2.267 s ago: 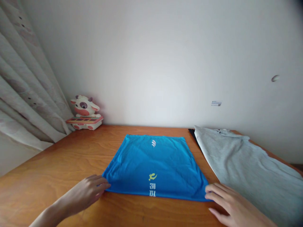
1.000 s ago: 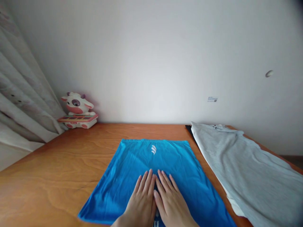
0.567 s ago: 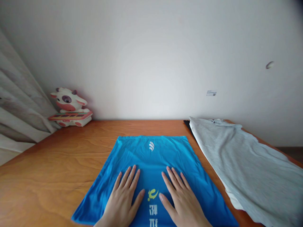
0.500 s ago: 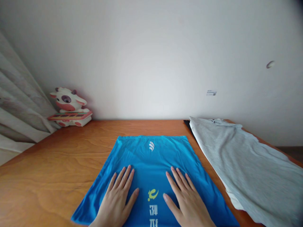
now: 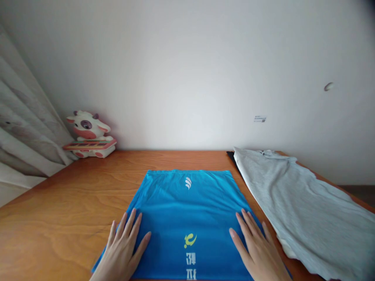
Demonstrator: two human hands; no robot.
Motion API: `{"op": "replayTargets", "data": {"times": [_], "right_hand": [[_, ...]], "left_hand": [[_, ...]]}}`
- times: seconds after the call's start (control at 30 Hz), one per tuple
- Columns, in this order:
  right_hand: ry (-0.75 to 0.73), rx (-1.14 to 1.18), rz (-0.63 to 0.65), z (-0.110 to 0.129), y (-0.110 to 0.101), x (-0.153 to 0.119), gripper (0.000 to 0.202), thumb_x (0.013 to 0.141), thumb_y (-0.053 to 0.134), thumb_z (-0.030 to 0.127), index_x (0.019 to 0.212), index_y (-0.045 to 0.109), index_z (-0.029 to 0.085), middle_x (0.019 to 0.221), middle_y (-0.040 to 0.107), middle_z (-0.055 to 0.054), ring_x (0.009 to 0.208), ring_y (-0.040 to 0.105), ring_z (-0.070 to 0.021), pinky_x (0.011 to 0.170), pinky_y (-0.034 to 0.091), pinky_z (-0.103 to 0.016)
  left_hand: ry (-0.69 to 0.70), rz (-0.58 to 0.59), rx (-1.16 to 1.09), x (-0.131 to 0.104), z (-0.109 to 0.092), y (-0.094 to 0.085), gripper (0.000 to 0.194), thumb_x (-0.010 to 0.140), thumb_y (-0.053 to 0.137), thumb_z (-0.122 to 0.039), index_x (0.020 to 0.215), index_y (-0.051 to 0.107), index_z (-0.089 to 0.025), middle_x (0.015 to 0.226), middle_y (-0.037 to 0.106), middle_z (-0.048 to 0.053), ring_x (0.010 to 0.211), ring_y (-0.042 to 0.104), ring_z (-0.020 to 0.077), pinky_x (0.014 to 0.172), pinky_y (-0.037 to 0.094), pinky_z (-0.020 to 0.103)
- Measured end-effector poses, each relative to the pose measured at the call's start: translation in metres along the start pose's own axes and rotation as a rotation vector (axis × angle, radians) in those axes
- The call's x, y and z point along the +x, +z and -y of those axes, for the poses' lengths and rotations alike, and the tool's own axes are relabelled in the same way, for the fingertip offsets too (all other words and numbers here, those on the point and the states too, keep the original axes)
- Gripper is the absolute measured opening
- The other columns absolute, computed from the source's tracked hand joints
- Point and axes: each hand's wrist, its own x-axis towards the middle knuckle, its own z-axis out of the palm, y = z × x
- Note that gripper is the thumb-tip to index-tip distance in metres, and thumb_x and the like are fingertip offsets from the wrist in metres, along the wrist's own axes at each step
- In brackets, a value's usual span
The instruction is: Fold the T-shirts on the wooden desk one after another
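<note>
A blue garment [image 5: 187, 218] lies spread flat on the wooden table [image 5: 58, 203], with a white logo near its far edge and a yellow mark above white characters closer to me. My left hand [image 5: 123, 248] rests flat across its left edge, fingers apart. On the right edge lies my right hand [image 5: 256, 246], palm down and fingers spread. Neither hand grips anything. Slight creases run across the cloth beyond the hands.
Light grey clothing [image 5: 295, 207] lies along the table's right side, with something black [image 5: 231, 156] under its far corner. A cow-shaped toy keyboard [image 5: 90, 136] stands at the back left beside a curtain [image 5: 26, 128]. A wall rises behind the table.
Both hands have slid apart over the blue garment, the left one leftward and the right one rightward, from its middle to its side edges. The view has shifted slightly.
</note>
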Motion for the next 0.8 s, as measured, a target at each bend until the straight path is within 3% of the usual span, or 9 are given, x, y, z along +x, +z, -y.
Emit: {"op": "replayTargets", "data": {"times": [0.07,0.2,0.3,0.4,0.5,0.6,0.8], "right_hand": [[-0.013,0.056,0.026,0.031,-0.017,0.016,0.066,0.102,0.032,0.059,0.150,0.047,0.016,0.158,0.039,-0.012,0.145,0.038,-0.0354,0.116,0.031,-0.068],[-0.244,0.294,0.195,0.100,-0.038,0.055,0.054,0.107,0.022,0.040,0.141,0.059,0.020,0.146,0.057,-0.007,0.139,0.049,-0.0223,0.117,0.041,-0.044],[-0.276,0.309,0.189,0.129,-0.024,0.076,0.052,0.107,0.023,0.031,0.137,0.062,0.014,0.142,0.060,-0.011,0.137,0.052,-0.0244,0.117,0.040,-0.045],[-0.324,0.300,0.170,0.129,0.002,0.084,0.048,0.103,0.030,0.023,0.142,0.057,0.016,0.149,0.054,-0.010,0.141,0.047,-0.0237,0.120,0.034,-0.045],[-0.344,0.278,0.174,0.117,0.015,0.083,0.049,0.103,0.033,0.026,0.149,0.048,0.019,0.156,0.044,-0.007,0.146,0.039,-0.0229,0.123,0.028,-0.049],[-0.314,0.225,0.203,0.104,0.017,0.085,0.054,0.105,0.031,0.040,0.152,0.043,0.018,0.160,0.037,-0.009,0.150,0.032,-0.0245,0.124,0.025,-0.052],[-0.176,0.095,0.233,0.053,0.019,0.101,0.071,0.102,0.025,0.061,0.156,0.034,0.014,0.163,0.027,-0.011,0.152,0.025,-0.0267,0.124,0.020,-0.053]], "left_hand": [[0.024,-0.006,-0.047,0.017,-0.021,-0.006,0.060,0.100,0.042,-0.051,0.148,0.049,-0.015,0.157,0.044,0.015,0.144,0.041,0.0355,0.113,0.041,0.059],[0.158,0.088,-0.199,0.066,-0.074,-0.023,0.043,0.103,0.039,-0.034,0.139,0.057,-0.018,0.157,0.044,0.012,0.142,0.045,0.0289,0.111,0.047,0.046],[0.161,0.168,-0.262,0.097,-0.102,-0.024,0.040,0.101,0.035,-0.021,0.128,0.064,-0.014,0.145,0.058,0.016,0.132,0.056,0.0281,0.108,0.050,0.046],[0.088,0.174,-0.299,0.110,-0.113,-0.014,0.042,0.094,0.038,-0.011,0.127,0.064,-0.012,0.133,0.065,0.016,0.122,0.062,0.0264,0.107,0.050,0.045],[0.121,0.147,-0.322,0.108,-0.110,0.000,0.047,0.095,0.039,-0.013,0.138,0.057,-0.015,0.142,0.060,0.013,0.129,0.057,0.0253,0.112,0.045,0.046],[0.202,0.138,-0.293,0.105,-0.096,0.013,0.048,0.103,0.034,-0.025,0.148,0.048,-0.016,0.154,0.049,0.012,0.143,0.044,0.0257,0.118,0.037,0.049],[0.099,0.124,-0.153,0.109,-0.039,0.039,0.054,0.105,0.033,-0.043,0.153,0.042,-0.019,0.158,0.042,0.013,0.148,0.037,0.0280,0.120,0.032,0.053]]}}
